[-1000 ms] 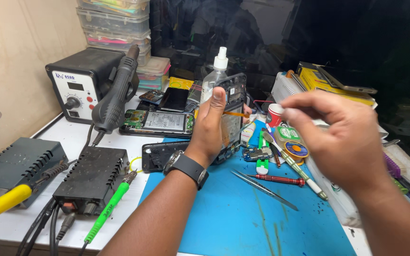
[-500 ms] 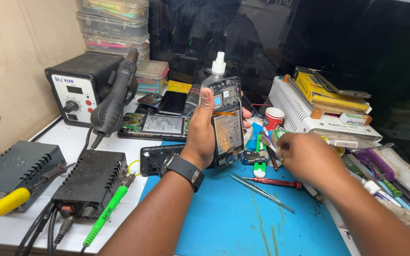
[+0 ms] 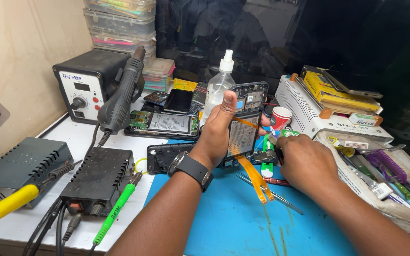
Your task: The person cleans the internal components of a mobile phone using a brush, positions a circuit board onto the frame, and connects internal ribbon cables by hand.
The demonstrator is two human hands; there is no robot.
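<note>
Blue mat: left hand holds opened phone

Your open ground is the bare blue mat between your forearms, crossed only by tweezers and a loose orange ribbon. Ahead, a spray bottle, a paper cup and an opened phone crowd the way. A soldering station blocks the left, a tool tray the right.

Head view, close, down onto workbench
</note>
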